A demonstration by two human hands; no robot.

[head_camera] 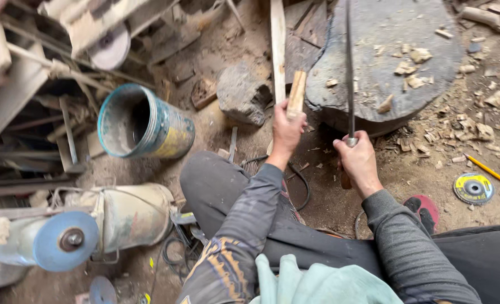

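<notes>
My left hand (287,132) grips a short pale piece of wood (296,93), held upright just left of a big round wooden chopping block (385,50). My right hand (358,160) is closed on the handle of a long thin metal blade (349,67) that points straight up over the block's near edge. Wood chips lie scattered on the block and on the dirt around it. My legs in dark trousers are bent below the hands.
A blue and yellow metal drum (143,121) lies on its side at left. A grinder with a blue wheel (64,239) stands at lower left. A stone (241,93), a long wooden slat (277,45), a yellow pencil (488,169) and a flap disc (473,188) lie nearby.
</notes>
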